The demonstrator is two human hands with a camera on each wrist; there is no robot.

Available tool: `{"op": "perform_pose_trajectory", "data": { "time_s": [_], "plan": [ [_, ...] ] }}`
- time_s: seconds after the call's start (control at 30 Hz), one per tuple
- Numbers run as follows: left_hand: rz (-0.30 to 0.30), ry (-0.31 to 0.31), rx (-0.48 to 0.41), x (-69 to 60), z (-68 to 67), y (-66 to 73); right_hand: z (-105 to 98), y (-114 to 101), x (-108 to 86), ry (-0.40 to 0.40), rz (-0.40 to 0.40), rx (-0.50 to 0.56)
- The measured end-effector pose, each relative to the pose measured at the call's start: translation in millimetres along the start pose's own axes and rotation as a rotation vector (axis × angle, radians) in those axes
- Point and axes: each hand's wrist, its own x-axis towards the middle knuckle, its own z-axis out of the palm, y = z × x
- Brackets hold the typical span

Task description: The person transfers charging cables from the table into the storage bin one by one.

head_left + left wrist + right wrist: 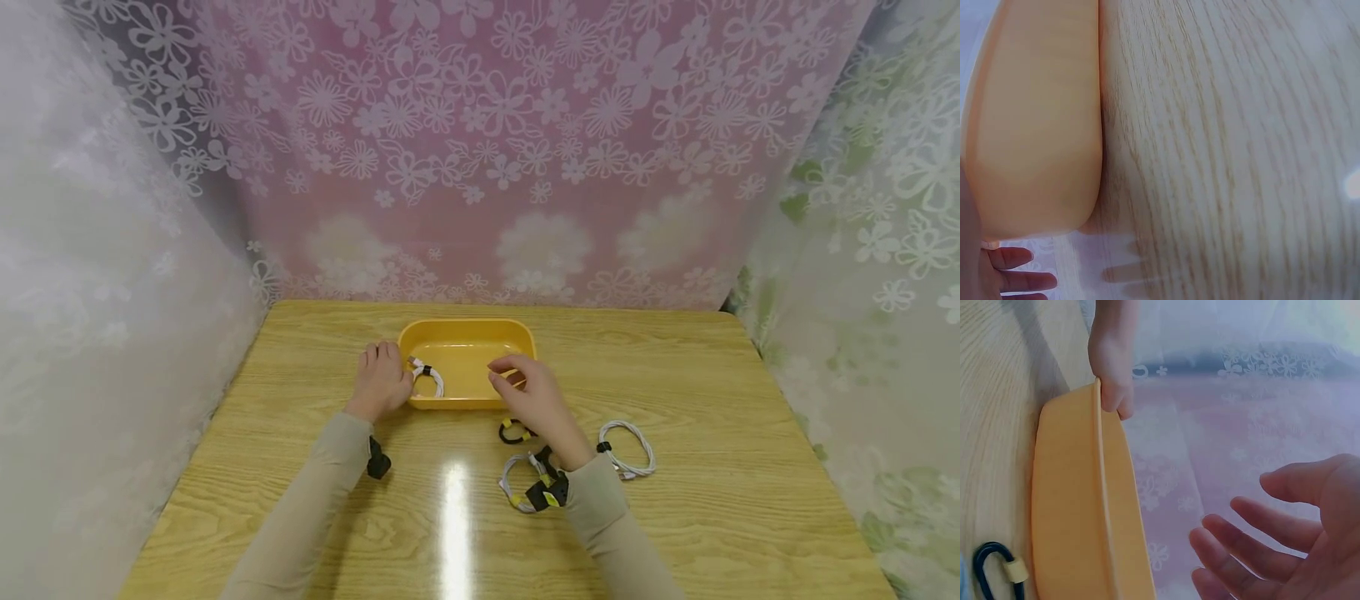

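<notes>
A yellow plastic tray (467,403) stands on the table with a coiled white USB cable (438,385) inside at its left end, bound by a black tie. My left hand (384,382) holds the tray's left end, its thumb at the rim; the left wrist view shows several of its fingers (1029,280) beyond the tray's end. Over the tray's right side hovers my right hand (536,400), with nothing between its apart, slightly bent fingers (1254,550). Just below that hand lies a small black cable coil (506,433) with yellow ties.
On the table (705,533), a white cable coil (517,500) with yellow ties lies partly hidden under my right wrist. Another white cable coil (651,454) with a black tie lies farther right. A floral curtain (480,167) hangs behind the table, with more at both sides.
</notes>
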Motion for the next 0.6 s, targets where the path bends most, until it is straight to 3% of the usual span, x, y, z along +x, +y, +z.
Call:
{"op": "perform_pose_trajectory", "data": {
  "time_s": [0.27,0.4,0.5,0.6],
  "plan": [
    [-0.002,0.005,-0.019,-1.8,-1.0,-1.5,-2.4,21.2,-18.5,0.181,0.046,0.105],
    [-0.003,0.006,-0.016,-2.7,-2.6,0.3,1.3,37.4,-26.8,0.284,0.087,0.103],
    [0.000,0.006,-0.014,-3.2,-4.1,2.4,5.5,48.7,-32.7,0.312,0.130,0.061],
    [0.001,0.004,-0.008,-3.9,-4.5,3.7,11.6,59.1,-37.0,0.292,0.191,-0.005]
  ]
}}
